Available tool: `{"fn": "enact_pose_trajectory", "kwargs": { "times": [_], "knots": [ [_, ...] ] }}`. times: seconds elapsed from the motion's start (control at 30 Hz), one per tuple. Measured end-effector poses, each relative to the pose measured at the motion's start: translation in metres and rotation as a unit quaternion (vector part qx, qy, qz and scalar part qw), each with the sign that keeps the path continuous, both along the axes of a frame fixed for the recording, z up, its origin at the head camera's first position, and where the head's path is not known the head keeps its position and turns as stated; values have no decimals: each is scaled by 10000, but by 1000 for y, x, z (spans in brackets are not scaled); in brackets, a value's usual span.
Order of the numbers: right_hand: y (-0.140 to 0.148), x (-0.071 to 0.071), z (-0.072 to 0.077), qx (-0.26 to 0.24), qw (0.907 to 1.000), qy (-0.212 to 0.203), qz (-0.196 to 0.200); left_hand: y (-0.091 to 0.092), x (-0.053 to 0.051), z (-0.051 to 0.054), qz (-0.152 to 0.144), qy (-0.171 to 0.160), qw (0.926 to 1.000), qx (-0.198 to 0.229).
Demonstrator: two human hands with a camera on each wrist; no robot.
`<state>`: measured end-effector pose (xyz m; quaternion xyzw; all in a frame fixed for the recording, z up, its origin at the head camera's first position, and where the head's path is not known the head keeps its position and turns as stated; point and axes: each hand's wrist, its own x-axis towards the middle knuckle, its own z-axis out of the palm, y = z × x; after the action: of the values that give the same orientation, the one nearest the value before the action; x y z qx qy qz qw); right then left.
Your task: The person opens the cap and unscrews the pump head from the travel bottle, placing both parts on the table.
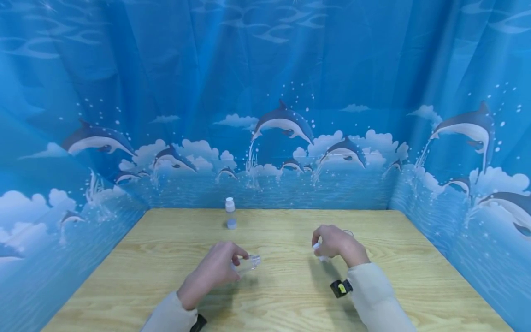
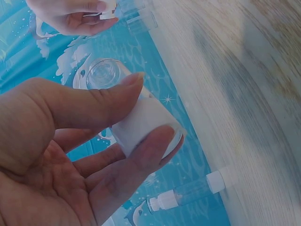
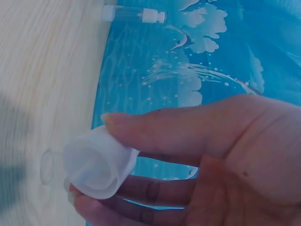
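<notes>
My left hand (image 1: 217,265) pinches a small bottle (image 2: 148,122) between thumb and fingers. It is tilted above the table, its clear open neck pointing right in the head view; the lower part looks white in the left wrist view. Over on the right, my right hand (image 1: 333,242) grips a white pump head (image 3: 94,162) by its sides. The hollow underside of that pump head shows in the right wrist view, with a thin stem inside. The two hands are well apart, so bottle and pump head do not touch.
Toward the back of the table stands another small bottle (image 1: 230,217), upright with a white pump top. A clear cap (image 1: 349,233) lies just behind my right hand. Blue dolphin-print curtains (image 1: 269,184) border the wood-grain table (image 1: 286,299) at the back and sides.
</notes>
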<state>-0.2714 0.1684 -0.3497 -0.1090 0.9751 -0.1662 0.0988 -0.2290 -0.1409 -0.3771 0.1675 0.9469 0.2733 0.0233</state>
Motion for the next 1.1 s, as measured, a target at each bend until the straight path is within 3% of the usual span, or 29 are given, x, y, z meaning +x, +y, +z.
{"fn": "enact_pose_trajectory", "kwargs": {
  "times": [0.6, 1.1],
  "knots": [
    [2, -4, -18, -413, 9975, -324, -477, 0, -1, -1, -53, 74, 10000, -11],
    [-4, -8, -28, 74, 9975, -367, -604, 1, 1, 0, -35, 59, 10000, -28]
  ]
}}
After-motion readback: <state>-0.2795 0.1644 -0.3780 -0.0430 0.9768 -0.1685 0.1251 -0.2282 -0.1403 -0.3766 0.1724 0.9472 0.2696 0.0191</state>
